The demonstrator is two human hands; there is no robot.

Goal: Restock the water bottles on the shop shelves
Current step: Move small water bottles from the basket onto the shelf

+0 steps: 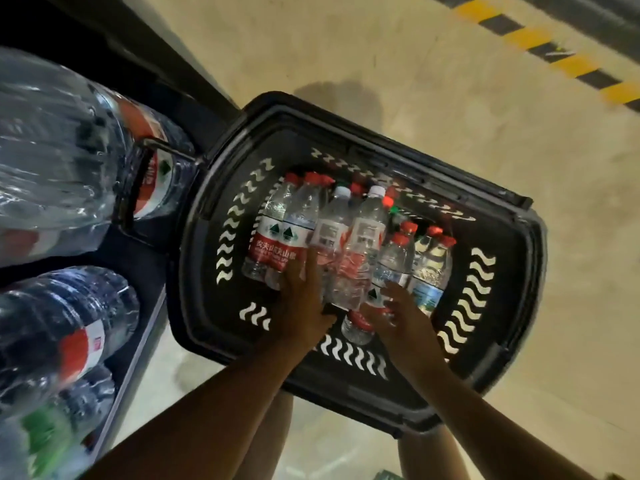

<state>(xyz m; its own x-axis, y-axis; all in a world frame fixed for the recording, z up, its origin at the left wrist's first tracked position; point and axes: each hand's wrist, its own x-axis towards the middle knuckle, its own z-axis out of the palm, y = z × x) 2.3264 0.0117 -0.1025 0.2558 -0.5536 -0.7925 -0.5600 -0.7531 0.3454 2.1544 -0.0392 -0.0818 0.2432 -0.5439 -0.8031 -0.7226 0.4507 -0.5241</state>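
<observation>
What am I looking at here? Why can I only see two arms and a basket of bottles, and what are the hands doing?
The camera sits on a person's head and looks down, so you see only their two bare arms, not their face. There is no machine here. On the floor stands a black plastic basket with wavy slots in its walls. Small water bottles lie inside it: some with red labels and red caps, two with white caps. The left hand rests on the bottles with red labels, and the right hand reaches among the bottles beside it; whether either has a firm grip is hard to tell. On the left are shop shelves with big water jugs lying on them. The yellow and black stripes are painted on the floor.
</observation>
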